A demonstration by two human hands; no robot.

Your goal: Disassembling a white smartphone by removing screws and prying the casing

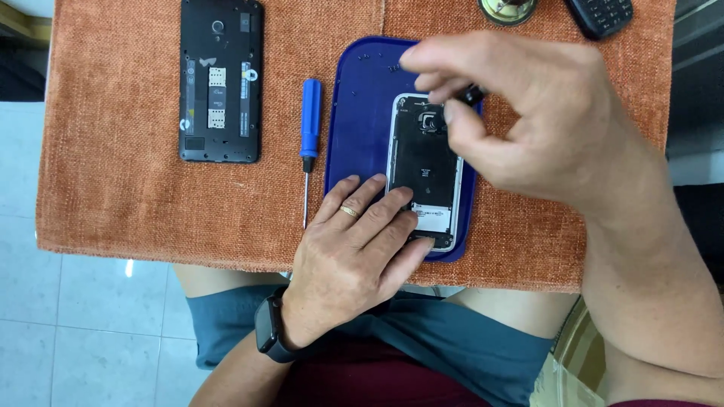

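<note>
On the blue oval plastic tray (354,113) at the near edge of the rust-orange woven cloth (113,151), the left hand (354,249) lies open, fingers pressing the opened silver-rimmed phone (422,169) beside its white rectangular label (435,217). The right hand (528,113) pinches a small black part (473,94) above the phone's top. A blue-handled screwdriver (309,132) lies just left of the tray, and a black back-less phone (220,79) with white stickers lies toward the far left corner.

Our right hand (528,120) covers the upper right corner of the opened phone (422,166) and blurs at the fingertips, so we cannot tell what the small dark thing (473,94) pinched there is. Our left hand (358,249) hides the phone's lower left corner. The round metal object (507,7) and the dark keypad device (599,15) are cut off by the top edge. The specks on the blue tray (354,113) are too small to identify.
</note>
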